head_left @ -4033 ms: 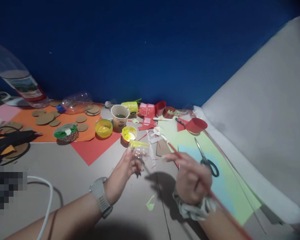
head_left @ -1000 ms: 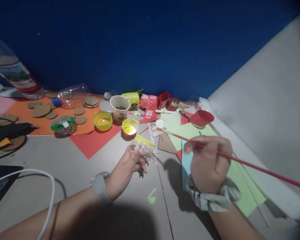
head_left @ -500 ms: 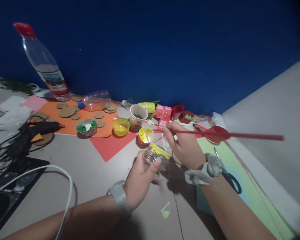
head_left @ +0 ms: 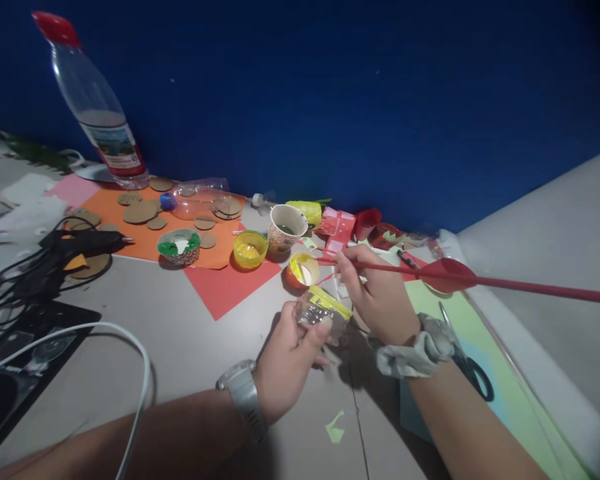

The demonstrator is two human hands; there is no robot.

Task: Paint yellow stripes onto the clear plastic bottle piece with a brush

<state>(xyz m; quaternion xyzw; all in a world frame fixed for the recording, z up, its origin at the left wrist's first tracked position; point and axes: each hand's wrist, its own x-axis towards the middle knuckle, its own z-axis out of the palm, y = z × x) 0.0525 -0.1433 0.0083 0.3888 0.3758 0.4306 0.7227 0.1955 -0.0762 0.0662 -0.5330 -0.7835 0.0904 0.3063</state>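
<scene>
My left hand [head_left: 287,363] is closed around a clear plastic cup [head_left: 324,310], tilted, with yellow paint along its rim. Pinched in my right hand [head_left: 383,297] is a long red paintbrush [head_left: 545,289], its handle pointing right. The brush's front end reaches the small cup of yellow paint [head_left: 303,270] just behind the plastic cup; its bristles are hard to make out. Close by stand a yellow bowl [head_left: 251,251] and a patterned paper cup [head_left: 287,230] with dark liquid.
A tall water bottle [head_left: 105,133] and a lying bottle [head_left: 200,200] are at the back left, among cardboard discs [head_left: 140,212]. A green-rimmed bowl [head_left: 179,248] sits nearer. A glue gun [head_left: 87,239] and white cable [head_left: 143,363] lie left, scissors [head_left: 473,373] right.
The view has shifted slightly, so most things appear a little farther right. Both hands keep their holds, and the brush's front end stays by the yellow paint cup.
</scene>
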